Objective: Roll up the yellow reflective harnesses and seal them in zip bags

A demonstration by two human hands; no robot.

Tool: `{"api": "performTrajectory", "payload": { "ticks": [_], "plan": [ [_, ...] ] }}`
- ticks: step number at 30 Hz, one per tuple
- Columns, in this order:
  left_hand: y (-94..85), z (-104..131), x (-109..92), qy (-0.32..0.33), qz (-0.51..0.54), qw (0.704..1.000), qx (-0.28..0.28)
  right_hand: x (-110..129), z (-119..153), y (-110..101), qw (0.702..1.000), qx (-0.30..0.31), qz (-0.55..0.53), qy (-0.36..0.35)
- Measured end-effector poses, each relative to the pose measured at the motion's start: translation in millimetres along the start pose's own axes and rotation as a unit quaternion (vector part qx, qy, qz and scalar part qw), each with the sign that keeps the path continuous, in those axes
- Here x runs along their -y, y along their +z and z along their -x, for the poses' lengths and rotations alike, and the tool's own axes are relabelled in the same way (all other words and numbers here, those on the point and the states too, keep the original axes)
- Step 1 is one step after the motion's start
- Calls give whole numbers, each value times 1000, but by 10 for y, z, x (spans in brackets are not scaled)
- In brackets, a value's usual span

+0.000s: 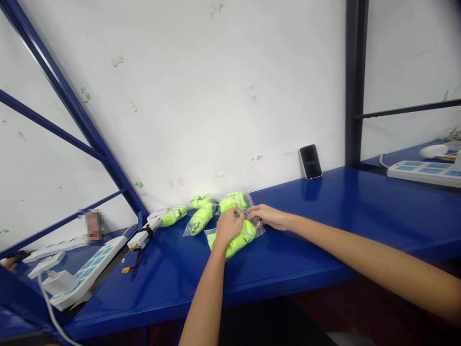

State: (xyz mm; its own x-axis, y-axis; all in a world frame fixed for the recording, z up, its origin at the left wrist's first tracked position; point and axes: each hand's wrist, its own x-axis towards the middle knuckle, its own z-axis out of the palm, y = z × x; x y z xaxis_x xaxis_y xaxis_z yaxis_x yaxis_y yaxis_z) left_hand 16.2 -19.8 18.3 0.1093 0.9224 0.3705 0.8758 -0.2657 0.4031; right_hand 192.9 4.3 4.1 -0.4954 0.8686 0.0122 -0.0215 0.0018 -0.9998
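Observation:
A clear plastic bag (258,227) with a folded neon-yellow reflective vest (238,244) inside lies near the front of the blue table. My left hand (229,227) rests over the bag, its fingers curled and gripping the upper edge. At the right end, my right hand (268,216) pinches the bag's open-looking edge; whether it is sealed I cannot tell. Just behind my hands lies another bagged vest (232,201). Farther left are several more bagged yellow vests, among them one bagged vest (201,218) close to my left hand.
The blue table (288,250) runs along a white wall. A small device with a dark screen (310,162) leans there at the right. On the left are a white battery pack with a yellow connector (125,270), a tape roll (157,214) and a power strip (91,271). Blue metal posts frame the table.

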Motion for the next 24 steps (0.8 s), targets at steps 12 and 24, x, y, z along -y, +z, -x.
{"api": "performTrajectory", "payload": {
  "ticks": [12,24],
  "plan": [
    [-418,-67,-188,71,63,995,33,-15,-44,89,973,-95,91,-189],
    [-142,-44,-71,66,149,985,-52,-47,20,131,981,-73,67,-167]
  ]
}}
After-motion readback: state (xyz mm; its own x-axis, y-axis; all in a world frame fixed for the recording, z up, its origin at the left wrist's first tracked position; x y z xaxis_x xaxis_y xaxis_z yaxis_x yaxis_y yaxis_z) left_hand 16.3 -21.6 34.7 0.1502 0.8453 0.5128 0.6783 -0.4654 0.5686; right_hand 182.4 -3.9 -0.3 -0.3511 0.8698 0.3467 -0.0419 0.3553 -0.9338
